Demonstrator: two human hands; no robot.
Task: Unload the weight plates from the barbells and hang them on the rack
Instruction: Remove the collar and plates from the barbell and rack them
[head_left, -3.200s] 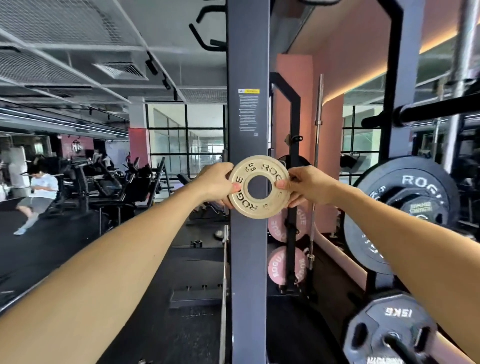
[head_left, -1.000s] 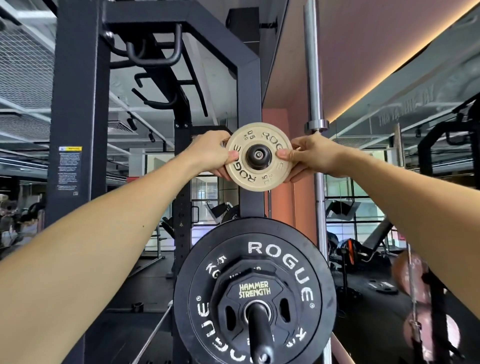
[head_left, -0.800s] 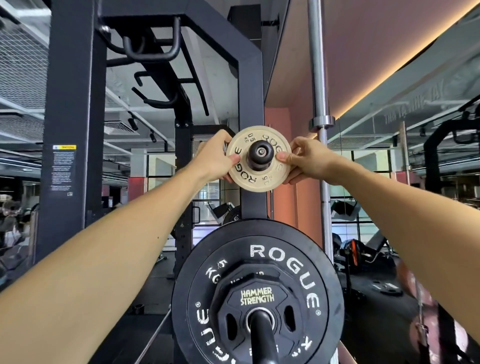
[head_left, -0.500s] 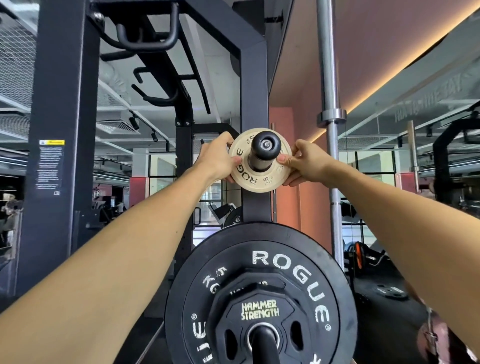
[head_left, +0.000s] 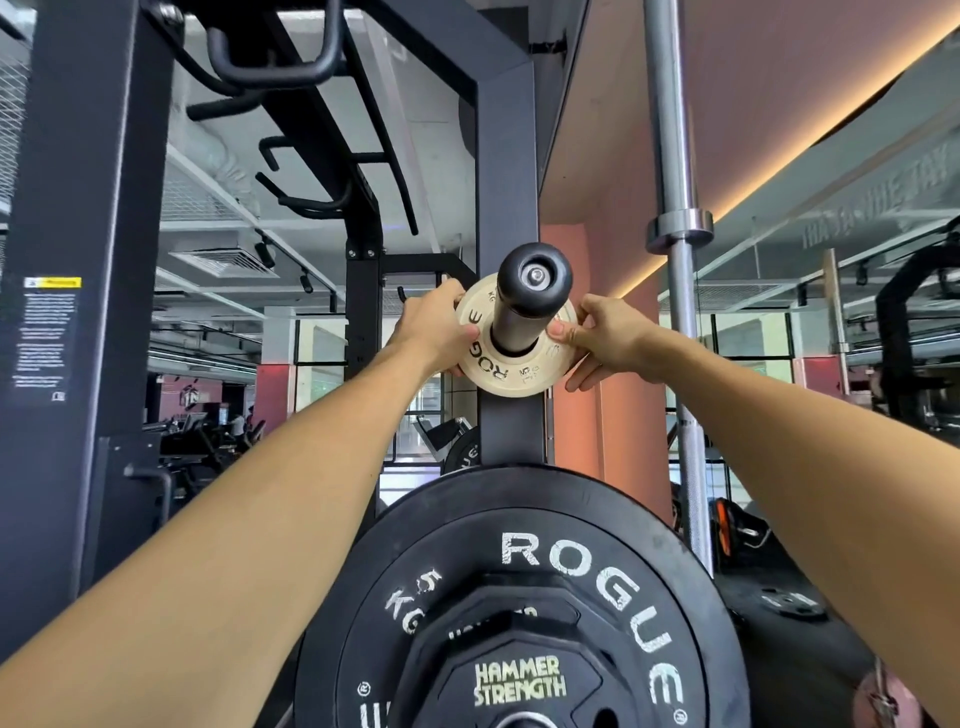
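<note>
A small cream ROGUE weight plate (head_left: 511, 371) is threaded over a black storage peg (head_left: 532, 291) that sticks out of the dark rack upright (head_left: 509, 171). The plate sits far back on the peg, close to the upright. My left hand (head_left: 434, 330) grips its left rim and my right hand (head_left: 605, 338) grips its right rim, thumbs on the front face. Both arms are stretched forward and up.
Below hangs a large black ROGUE plate (head_left: 524, 603) with a smaller HAMMER STRENGTH plate (head_left: 519, 680) in front of it. A steel barbell (head_left: 672, 218) stands upright to the right. Another rack post (head_left: 83, 260) fills the left, with pull-up handles (head_left: 270, 73) overhead.
The cream plate has slid further back along the peg toward the upright, so the peg's end now stands well in front of it. Both hands have kept their grip.
</note>
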